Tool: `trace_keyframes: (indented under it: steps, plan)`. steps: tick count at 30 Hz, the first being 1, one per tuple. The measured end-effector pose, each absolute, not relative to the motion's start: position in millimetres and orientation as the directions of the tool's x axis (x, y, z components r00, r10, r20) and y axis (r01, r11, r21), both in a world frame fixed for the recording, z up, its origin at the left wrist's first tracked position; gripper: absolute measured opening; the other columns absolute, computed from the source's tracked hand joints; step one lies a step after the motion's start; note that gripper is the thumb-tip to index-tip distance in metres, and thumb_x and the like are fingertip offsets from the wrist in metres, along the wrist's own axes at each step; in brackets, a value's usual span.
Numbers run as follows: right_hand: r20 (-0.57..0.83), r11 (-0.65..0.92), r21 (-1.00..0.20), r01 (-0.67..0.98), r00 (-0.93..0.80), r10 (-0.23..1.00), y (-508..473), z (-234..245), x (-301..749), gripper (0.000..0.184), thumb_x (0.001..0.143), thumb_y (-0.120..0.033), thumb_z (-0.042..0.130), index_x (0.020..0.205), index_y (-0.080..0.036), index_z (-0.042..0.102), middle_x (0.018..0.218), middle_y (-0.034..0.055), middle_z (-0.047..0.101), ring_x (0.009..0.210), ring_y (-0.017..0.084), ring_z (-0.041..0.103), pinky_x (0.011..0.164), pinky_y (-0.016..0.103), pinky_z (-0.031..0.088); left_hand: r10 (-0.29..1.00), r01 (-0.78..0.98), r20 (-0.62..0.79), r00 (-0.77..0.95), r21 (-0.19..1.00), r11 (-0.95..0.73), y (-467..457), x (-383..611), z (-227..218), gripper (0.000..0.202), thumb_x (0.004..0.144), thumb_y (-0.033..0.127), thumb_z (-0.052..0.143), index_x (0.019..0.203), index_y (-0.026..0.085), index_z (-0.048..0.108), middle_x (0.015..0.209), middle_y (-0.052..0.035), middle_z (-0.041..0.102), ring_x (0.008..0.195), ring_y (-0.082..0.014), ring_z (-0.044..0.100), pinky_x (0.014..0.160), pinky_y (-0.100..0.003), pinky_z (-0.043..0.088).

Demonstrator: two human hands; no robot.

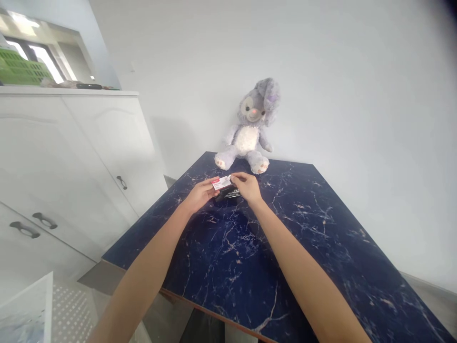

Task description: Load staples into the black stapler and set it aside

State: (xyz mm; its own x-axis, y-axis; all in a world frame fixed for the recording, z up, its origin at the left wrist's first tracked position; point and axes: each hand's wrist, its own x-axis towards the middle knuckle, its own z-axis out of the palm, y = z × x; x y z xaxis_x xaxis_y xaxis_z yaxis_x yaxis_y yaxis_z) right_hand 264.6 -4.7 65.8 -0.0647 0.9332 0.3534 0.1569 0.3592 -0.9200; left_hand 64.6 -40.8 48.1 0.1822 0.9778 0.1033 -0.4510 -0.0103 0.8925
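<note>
Above the dark blue marbled table, my left hand [202,194] holds a small red-and-white cardboard box [222,183] by its left end, fingers closed on it. My right hand [247,186] pinches the right end of the same box, where a white flap seems to stick up. Just below the box, between both hands, is a black object with shiny metal parts [230,192]. It is partly covered by the box and fingers, so its kind cannot be made out.
A grey-purple plush rabbit [247,136] sits at the table's [235,257] far edge, against the white wall, just beyond my hands. White cabinets [71,157] stand to the left, with a green basket [21,66] on top. A white-framed panel [50,305] is at lower left.
</note>
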Motion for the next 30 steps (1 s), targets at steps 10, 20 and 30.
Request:
trace_keyframes:
  steps: [10, 20, 30]
  plan:
    - [0.470, 0.384, -0.770, 0.510, 0.046, 0.881, -18.9, 76.7, 269.2, 0.018, 0.089, -0.035, 0.060, 0.091, -0.024, 0.073, 0.094, 0.0018, 0.077, 0.089, 0.019, 0.070, 0.087, 0.032, 0.051, 0.991, -0.361, 0.131, 0.041, 0.926, -0.107, -39.9, 82.9, 41.1, 0.033, 0.081, 0.021, 0.077, 0.113, 0.019, 0.077, 0.119, -0.0110, 0.073, 0.101, -0.0204, 0.068, 0.088, -0.033, 0.055]
    - [0.375, 0.308, -0.792, 0.528, 0.023, 0.927, -15.7, 70.3, 265.5, 0.019, 0.093, -0.034, 0.056, 0.091, -0.022, 0.069, 0.094, 0.0036, 0.076, 0.086, 0.019, 0.070, 0.084, 0.030, 0.051, 0.990, -0.315, 0.140, -0.023, 0.939, -0.140, -37.5, 83.3, 39.5, 0.034, 0.076, 0.025, 0.081, 0.109, 0.017, 0.078, 0.111, -0.0117, 0.075, 0.096, -0.0212, 0.069, 0.086, -0.035, 0.053]
    - [0.499, 0.494, -0.735, 0.464, -0.123, 0.858, -19.5, 68.4, 262.2, 0.027, 0.092, -0.024, 0.055, 0.116, -0.024, 0.068, 0.115, 0.0055, 0.073, 0.098, 0.019, 0.071, 0.094, 0.032, 0.051, 0.996, -0.458, 0.089, -0.007, 0.885, -0.082, -38.1, 77.4, 44.9, 0.033, 0.078, 0.018, 0.077, 0.110, 0.016, 0.076, 0.117, -0.0114, 0.073, 0.104, -0.0213, 0.069, 0.091, -0.033, 0.054]
